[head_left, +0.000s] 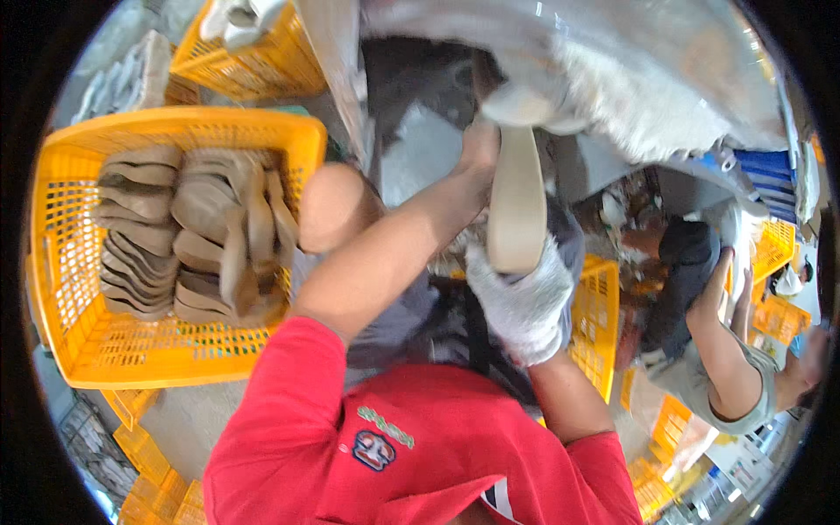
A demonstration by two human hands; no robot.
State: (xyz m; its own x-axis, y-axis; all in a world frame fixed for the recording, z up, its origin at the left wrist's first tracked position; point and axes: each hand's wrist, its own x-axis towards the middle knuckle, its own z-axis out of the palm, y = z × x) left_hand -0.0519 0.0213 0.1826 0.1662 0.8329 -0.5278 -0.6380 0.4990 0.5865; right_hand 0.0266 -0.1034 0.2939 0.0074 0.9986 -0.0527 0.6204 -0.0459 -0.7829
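I log one beige sole-shaped piece (516,206) before a pale blurred disc (516,105), gloved right hand (525,302) closed on its near end, bare left hand's (479,150) grip unclear; stacked pieces (206,206), crated (175,117), whether finished or waiting I cannot tell.

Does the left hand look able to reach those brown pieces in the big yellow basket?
Probably yes: the yellow basket is open-topped and nothing covers the brown pieces, though the left hand is by the beige piece.

Bright, hazy light pales the upper right, while fisheye distortion bends the edges
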